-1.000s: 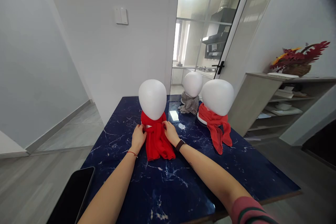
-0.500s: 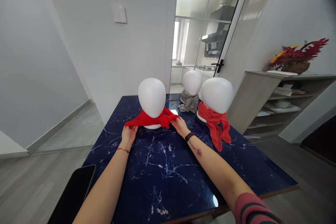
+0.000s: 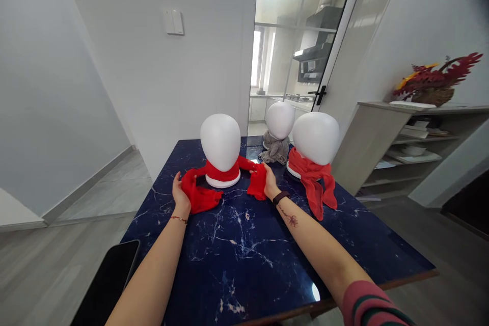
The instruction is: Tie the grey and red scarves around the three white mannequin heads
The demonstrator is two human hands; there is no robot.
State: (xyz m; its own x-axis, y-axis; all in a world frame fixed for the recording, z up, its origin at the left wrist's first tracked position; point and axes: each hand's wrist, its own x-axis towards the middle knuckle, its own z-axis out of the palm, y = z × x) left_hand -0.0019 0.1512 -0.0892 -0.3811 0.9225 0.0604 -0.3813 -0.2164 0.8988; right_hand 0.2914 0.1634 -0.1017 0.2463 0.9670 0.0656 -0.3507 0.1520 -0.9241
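Note:
A bright red scarf [image 3: 222, 175] wraps the neck of a white mannequin head [image 3: 220, 140] at the table's middle. Its two ends spread out to either side. My left hand [image 3: 181, 194] is closed on the left end, whose loose part drapes onto the tabletop in front of the head's base. On the other side, my right hand [image 3: 270, 183] grips the right end, and a short flap hangs below the fingers. Fabric hides some fingertips of both hands. The scarf's front lies flat against the neck, with no knot visible there.
On the right, a second white head [image 3: 316, 137] wears a coral-red scarf [image 3: 314, 178] tied in front. Behind it, another head [image 3: 280, 119] has a grey scarf [image 3: 275, 148]. A dark phone [image 3: 109, 280] lies at the left edge of the blue marbled table [image 3: 237, 265].
The red scarf's ends, gathered and crossed at the front before, now hang separately from my two hands. More of the head's white base shows. The other heads have stayed in place.

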